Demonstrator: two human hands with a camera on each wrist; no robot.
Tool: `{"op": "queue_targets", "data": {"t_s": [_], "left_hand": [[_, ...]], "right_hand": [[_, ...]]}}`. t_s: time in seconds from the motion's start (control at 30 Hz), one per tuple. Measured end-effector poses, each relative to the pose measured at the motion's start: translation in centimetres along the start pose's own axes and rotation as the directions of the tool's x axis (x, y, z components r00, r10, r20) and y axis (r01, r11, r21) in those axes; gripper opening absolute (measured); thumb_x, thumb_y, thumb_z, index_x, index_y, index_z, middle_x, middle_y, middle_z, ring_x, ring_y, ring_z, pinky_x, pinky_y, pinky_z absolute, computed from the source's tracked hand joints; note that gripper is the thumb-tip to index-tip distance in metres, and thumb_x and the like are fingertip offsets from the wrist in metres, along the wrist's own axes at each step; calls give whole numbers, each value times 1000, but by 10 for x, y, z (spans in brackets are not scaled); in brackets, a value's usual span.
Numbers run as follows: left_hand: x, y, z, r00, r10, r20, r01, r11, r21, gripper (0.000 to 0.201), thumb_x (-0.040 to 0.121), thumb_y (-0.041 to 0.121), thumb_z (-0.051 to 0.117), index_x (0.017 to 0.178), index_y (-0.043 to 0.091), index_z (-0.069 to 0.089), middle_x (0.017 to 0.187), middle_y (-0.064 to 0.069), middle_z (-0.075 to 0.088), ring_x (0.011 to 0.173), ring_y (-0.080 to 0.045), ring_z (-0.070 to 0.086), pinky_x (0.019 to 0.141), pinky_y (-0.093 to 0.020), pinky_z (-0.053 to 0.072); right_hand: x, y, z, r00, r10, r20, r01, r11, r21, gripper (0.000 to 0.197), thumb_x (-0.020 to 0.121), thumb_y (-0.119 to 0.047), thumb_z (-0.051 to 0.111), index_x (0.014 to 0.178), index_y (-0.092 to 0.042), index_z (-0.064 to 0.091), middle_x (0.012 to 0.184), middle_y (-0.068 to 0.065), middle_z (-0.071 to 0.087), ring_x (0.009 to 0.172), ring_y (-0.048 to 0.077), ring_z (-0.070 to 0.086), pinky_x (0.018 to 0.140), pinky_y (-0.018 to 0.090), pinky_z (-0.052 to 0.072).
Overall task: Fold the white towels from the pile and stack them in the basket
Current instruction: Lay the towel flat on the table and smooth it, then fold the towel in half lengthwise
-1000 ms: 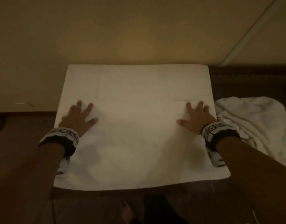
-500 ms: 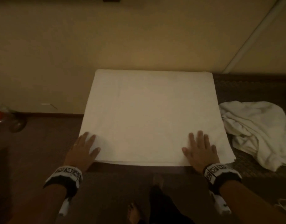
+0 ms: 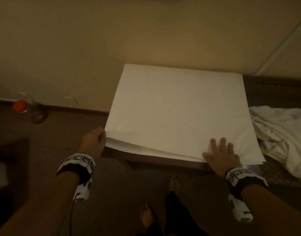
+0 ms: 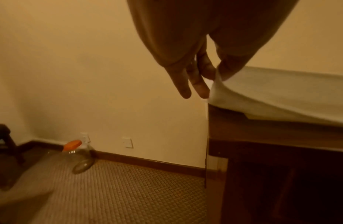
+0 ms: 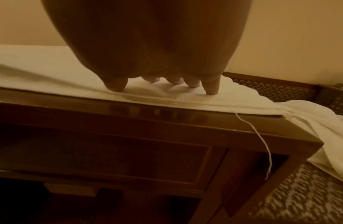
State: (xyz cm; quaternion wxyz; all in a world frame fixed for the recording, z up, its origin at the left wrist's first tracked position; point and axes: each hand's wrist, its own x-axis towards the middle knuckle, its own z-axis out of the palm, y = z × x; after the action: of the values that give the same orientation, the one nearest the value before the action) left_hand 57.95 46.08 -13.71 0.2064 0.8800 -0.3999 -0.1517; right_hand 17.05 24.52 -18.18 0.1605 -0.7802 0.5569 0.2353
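Observation:
A white towel (image 3: 178, 114), folded flat in layers, covers the top of a dark wooden cabinet (image 5: 128, 136). My left hand (image 3: 95, 142) is at the towel's near left corner and pinches the upper layer (image 4: 218, 84) between thumb and fingers, lifting it slightly. Flat on the towel near its front right corner lies my right hand (image 3: 221, 155), fingers spread and pressing down (image 5: 210, 89). A crumpled pile of white towels (image 3: 282, 133) lies to the right of the cabinet. No basket is in view.
A clear bottle with an orange cap (image 3: 27, 108) lies on the carpet by the wall at the left. A dark piece of furniture (image 4: 3, 144) stands at the far left. My bare feet (image 3: 146, 217) are on the carpet before the cabinet. A loose thread (image 5: 262, 144) hangs from the towel.
Both hands slid back from the towel's middle to its front edge. The left hand then left the surface and took hold of the near left corner, raising the top layer.

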Motion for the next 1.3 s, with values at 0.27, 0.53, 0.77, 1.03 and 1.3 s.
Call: {"op": "queue_targets", "data": {"t_s": [0.27, 0.53, 0.77, 1.03, 1.3], "left_hand": [[-5, -7, 3, 946, -166, 278, -3, 854, 521, 41, 94, 27, 50, 135, 22, 44, 129, -6, 50, 114, -27, 53, 90, -43, 51], [-16, 29, 68, 857, 225, 463, -424, 819, 388, 91, 87, 65, 48, 148, 46, -17, 164, 0, -15, 151, -29, -6, 120, -50, 5], [-35, 14, 86, 875, 275, 399, -448, 772, 451, 92, 80, 81, 26, 153, 41, -12, 165, -6, -5, 149, -34, 9, 114, -58, 18], [-40, 16, 66, 842, 283, 459, -502, 723, 474, 83, 88, 31, 65, 154, 35, 15, 163, 0, 19, 145, -28, 30, 110, -51, 39], [-3, 43, 39, 854, 66, 516, -380, 757, 532, 56, 96, 23, 50, 147, 38, 35, 155, 3, 35, 137, -16, 40, 112, -31, 35]], "right_hand": [[-9, 4, -1, 997, -70, -12, 70, 997, -38, 81, 91, -71, 25, 152, -32, -12, 160, 10, -20, 148, 38, -7, 117, 54, 18], [-28, 32, 22, 987, -106, -118, 101, 994, -45, 81, 89, -74, 18, 150, -36, -20, 158, 13, -26, 147, 35, -16, 119, 49, 6], [-45, 50, 39, 967, -170, -190, 148, 981, -126, 83, 91, -67, 35, 153, -34, -10, 162, 14, -5, 148, 37, 8, 112, 52, 28], [-47, 68, 23, 927, -287, -240, 206, 927, -315, 46, 79, -19, 52, 124, -10, 55, 132, 19, 59, 104, 39, 64, 79, 53, 54], [-34, 57, -34, 992, -78, -100, 34, 921, -387, 34, 98, -20, 41, 131, -18, 50, 129, 6, 56, 114, 25, 57, 96, 38, 45]]}}
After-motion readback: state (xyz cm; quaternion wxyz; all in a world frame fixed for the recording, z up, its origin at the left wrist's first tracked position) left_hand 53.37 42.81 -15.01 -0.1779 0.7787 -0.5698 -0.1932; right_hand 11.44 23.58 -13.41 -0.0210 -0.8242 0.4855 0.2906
